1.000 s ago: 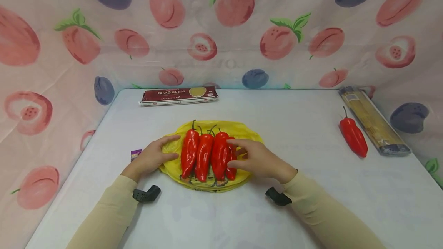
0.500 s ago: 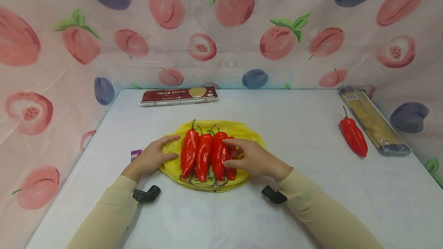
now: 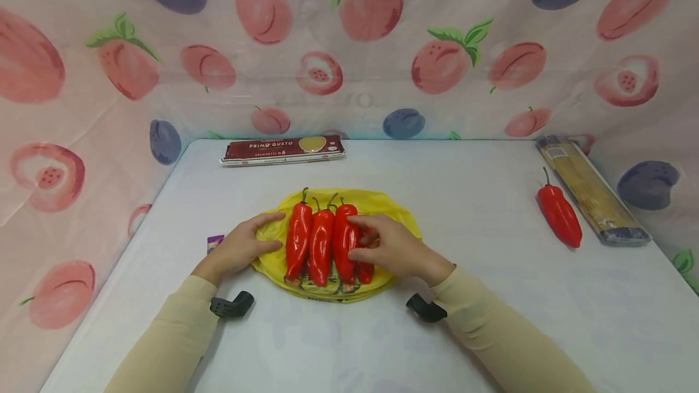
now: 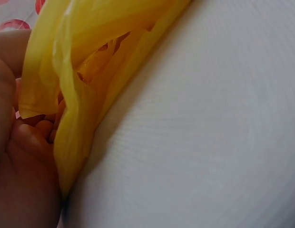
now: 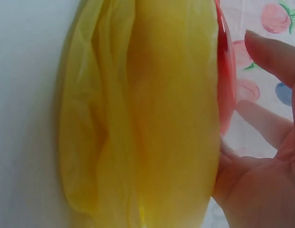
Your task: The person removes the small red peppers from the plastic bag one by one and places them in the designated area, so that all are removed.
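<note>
Red peppers [image 3: 321, 246]: four atop yellow bag [image 3: 390, 204], right hand [image 3: 397, 248] over rightmost.

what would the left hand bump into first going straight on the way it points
Just ahead, probably the leftmost red pepper on the yellow bag, though depth is hard to judge.

Four glossy red peppers [image 3: 320, 247], stems pointing away from me, lie side by side on a wrinkled yellow bag [image 3: 390, 205].

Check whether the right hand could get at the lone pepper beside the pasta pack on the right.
Probably yes: nothing visible stands between the right hand and the lone pepper, though it would have to leave the other peppers.
</note>
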`<state>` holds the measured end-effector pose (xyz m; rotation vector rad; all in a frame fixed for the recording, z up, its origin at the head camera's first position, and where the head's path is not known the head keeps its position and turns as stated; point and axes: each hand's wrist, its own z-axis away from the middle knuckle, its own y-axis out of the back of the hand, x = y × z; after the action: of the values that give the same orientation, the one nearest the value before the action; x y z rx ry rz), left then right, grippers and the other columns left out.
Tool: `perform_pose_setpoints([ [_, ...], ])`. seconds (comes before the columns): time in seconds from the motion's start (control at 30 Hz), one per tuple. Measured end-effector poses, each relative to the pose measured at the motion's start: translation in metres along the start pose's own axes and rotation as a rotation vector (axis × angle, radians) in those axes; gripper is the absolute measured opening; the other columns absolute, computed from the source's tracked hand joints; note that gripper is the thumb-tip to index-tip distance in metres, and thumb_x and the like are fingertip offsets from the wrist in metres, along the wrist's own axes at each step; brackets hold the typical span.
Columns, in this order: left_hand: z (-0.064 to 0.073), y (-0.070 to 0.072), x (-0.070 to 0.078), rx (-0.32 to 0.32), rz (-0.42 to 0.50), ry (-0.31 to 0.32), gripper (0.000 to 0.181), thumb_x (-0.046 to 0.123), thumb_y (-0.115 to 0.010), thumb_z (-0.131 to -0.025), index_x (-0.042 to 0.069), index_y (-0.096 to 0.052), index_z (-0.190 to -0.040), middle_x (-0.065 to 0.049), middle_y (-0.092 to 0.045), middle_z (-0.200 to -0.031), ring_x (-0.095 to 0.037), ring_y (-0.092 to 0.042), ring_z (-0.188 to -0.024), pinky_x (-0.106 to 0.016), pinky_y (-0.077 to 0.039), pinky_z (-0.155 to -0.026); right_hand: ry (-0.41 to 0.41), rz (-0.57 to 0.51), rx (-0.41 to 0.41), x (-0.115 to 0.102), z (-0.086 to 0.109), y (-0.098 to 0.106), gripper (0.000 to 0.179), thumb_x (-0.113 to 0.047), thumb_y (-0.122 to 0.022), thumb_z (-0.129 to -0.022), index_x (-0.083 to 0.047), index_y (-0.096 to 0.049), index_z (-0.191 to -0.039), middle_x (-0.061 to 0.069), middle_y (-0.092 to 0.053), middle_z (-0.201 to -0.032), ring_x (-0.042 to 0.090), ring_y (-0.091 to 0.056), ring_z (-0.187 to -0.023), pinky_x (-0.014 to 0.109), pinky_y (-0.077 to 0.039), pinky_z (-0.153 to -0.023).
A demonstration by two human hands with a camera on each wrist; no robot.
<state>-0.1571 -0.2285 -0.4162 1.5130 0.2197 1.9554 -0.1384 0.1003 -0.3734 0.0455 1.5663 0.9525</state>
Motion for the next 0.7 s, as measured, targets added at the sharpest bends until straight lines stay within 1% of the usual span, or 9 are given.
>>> perform_pose_setpoints([
  [0.2,0.000,0.000,0.000,-0.004,0.003,0.001,0.066,0.031,-0.071,-0.092,0.025,-0.045,-0.151,-0.015,-0.030,-0.159,-0.033,-0.045,-0.129,-0.045,-0.048,-0.100,-0.032,-0.025,0.049,-0.002,-0.003,-0.006,0.062,-0.021,-0.078,-0.089,-0.008,-0.053,-0.144,0.012,-0.051,-0.135,0.020,-0.060,-0.100,0.028,-0.058,-0.075],
  [0.33,-0.001,0.000,0.000,-0.003,0.001,0.002,0.065,0.032,-0.071,-0.092,0.025,-0.045,-0.151,-0.015,-0.029,-0.159,-0.034,-0.043,-0.131,-0.046,-0.047,-0.102,-0.058,-0.009,0.079,-0.006,-0.006,-0.009,0.063,-0.022,-0.078,-0.088,-0.009,-0.053,-0.144,0.012,-0.049,-0.138,0.021,-0.058,-0.099,0.028,-0.058,-0.075],
  [0.43,-0.001,0.000,0.000,-0.002,0.002,0.006,0.066,0.032,-0.071,-0.092,0.025,-0.045,-0.152,-0.015,-0.029,-0.159,-0.034,-0.043,-0.131,-0.046,-0.047,-0.102,-0.089,0.006,0.085,-0.008,-0.008,-0.011,0.064,-0.024,-0.079,-0.088,-0.010,-0.053,-0.145,0.011,-0.049,-0.138,0.022,-0.055,-0.099,0.028,-0.057,-0.074],
  [0.57,-0.001,0.000,0.000,-0.002,0.005,0.006,0.066,0.031,-0.071,-0.092,0.025,-0.045,-0.152,-0.015,-0.029,-0.159,-0.034,-0.042,-0.132,-0.045,-0.048,-0.101,-0.122,0.019,0.083,-0.010,-0.011,-0.013,0.066,-0.026,-0.079,-0.088,-0.013,-0.051,-0.147,0.012,-0.049,-0.138,0.024,-0.052,-0.106,0.030,-0.058,-0.075],
  [0.7,0.000,0.000,0.000,-0.003,0.013,0.008,0.065,0.031,-0.071,-0.092,0.025,-0.045,-0.151,-0.015,-0.029,-0.159,-0.034,-0.042,-0.132,-0.044,-0.048,-0.101,-0.129,0.027,0.071,-0.011,-0.013,-0.014,0.067,-0.027,-0.078,-0.088,-0.015,-0.050,-0.148,0.011,-0.049,-0.138,0.026,-0.049,-0.116,0.034,-0.059,-0.079],
])
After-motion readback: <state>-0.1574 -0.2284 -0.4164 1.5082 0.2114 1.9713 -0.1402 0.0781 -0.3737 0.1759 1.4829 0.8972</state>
